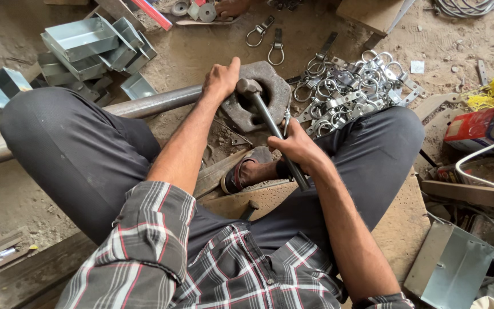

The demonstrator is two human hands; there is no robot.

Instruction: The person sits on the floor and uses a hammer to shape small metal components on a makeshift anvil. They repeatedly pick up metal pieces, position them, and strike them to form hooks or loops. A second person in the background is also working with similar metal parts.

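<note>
Progress, judged from how things lie: a big heap of finished-looking ring clamps (350, 88) sits just right of the block (258, 94), and a few more clamps (267, 40) lie apart beyond it. So a good part of the batch looks done. How many blanks remain I can't tell; no clear stock pile of unworked pieces shows.

Hands:
- Your right hand (298, 146) is closed tight round the hammer (270, 123) shaft, about mid-length. The hammer head (249, 87) is right at the block's hollow, near or touching it.
- The same hand also seems to pinch a thin metal piece (286, 117) beside the shaft. Too small to be sure what it is.
- Your left hand (220, 80) lies on the block's left edge where the pipe (144, 106) meets it, fingers curled down, thumb up by the hammer head. It looks like it's pressing or steadying; whether it grips anything underneath is hidden.

Work spot: the block is on the ground between your knees, just ahead of your sandalled foot (253, 171). The pipe runs from it leftward under your left leg.

Around: folded sheet-metal trays (87, 48) are stacked up left. Another person's hand (230, 8) is at the top edge, well apart from yours.
</note>
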